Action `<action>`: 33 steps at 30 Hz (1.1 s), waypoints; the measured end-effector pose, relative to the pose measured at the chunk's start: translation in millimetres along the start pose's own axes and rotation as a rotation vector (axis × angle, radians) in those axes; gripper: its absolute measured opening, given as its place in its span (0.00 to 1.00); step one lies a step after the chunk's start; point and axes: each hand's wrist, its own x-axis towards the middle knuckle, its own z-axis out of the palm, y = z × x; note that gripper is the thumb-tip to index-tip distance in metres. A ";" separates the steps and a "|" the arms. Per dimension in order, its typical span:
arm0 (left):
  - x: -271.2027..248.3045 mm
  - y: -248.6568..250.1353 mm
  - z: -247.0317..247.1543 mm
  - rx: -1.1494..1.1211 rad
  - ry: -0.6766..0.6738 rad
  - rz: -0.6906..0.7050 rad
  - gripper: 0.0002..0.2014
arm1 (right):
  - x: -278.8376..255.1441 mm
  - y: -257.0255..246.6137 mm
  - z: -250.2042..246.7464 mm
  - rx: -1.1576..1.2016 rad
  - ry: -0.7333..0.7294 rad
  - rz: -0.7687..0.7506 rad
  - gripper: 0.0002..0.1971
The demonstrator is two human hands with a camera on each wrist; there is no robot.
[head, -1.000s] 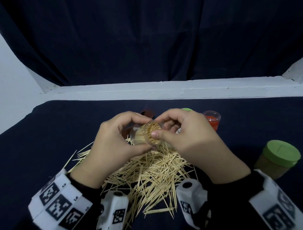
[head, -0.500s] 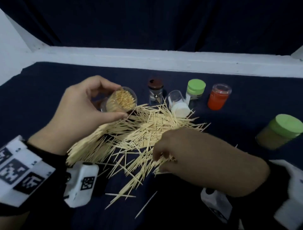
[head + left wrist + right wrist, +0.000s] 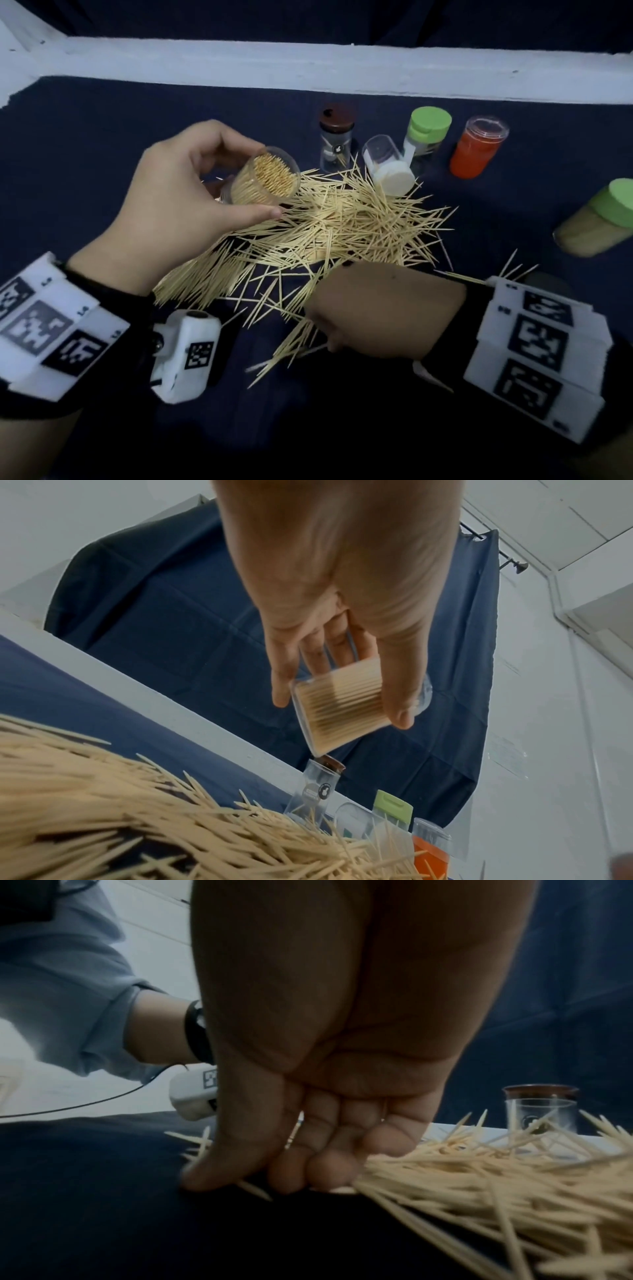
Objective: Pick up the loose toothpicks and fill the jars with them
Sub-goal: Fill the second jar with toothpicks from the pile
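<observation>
Head view: left hand (image 3: 178, 202) grips a full jar (image 3: 263, 181); right hand (image 3: 383, 308) pinches toothpicks (image 3: 342, 226) beside capped jars (image 3: 428, 137).

Pale wood, clear plastic, matt cloth

The loose toothpicks (image 3: 342, 226) are pale, matt bare wood with fine points; the held jar (image 3: 263, 180) is clear, glossy plastic, as are the jars behind with smooth plastic caps, such as the green-capped jar (image 3: 426, 137); the dark blue tablecloth (image 3: 102, 137) is matt woven fabric, faintly creased.
</observation>
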 end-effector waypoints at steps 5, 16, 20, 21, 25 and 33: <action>-2.2 -3.6 -14.2 0.038 0.023 -0.002 0.25 | 3.5 -4.1 -13.9 -0.076 0.300 -0.057 0.02; -7.9 -15.2 -30.1 0.001 0.020 0.008 0.24 | 30.4 -23.4 -2.5 -0.110 0.037 -0.301 0.06; -6.4 -16.9 -32.5 -0.005 0.012 0.009 0.25 | 36.4 -18.8 -8.2 -0.177 0.062 -0.260 0.04; -5.4 -17.2 -32.1 -0.009 0.012 0.007 0.25 | 38.9 -16.7 -11.1 -0.185 0.071 -0.229 0.04; -1.0 -15.9 -29.7 -0.008 0.015 0.010 0.25 | 49.2 -0.3 -18.5 -0.206 0.204 -0.127 0.07; 9.7 -4.8 -12.4 0.016 -0.048 0.038 0.24 | 15.2 43.4 -43.1 0.193 0.347 0.086 0.13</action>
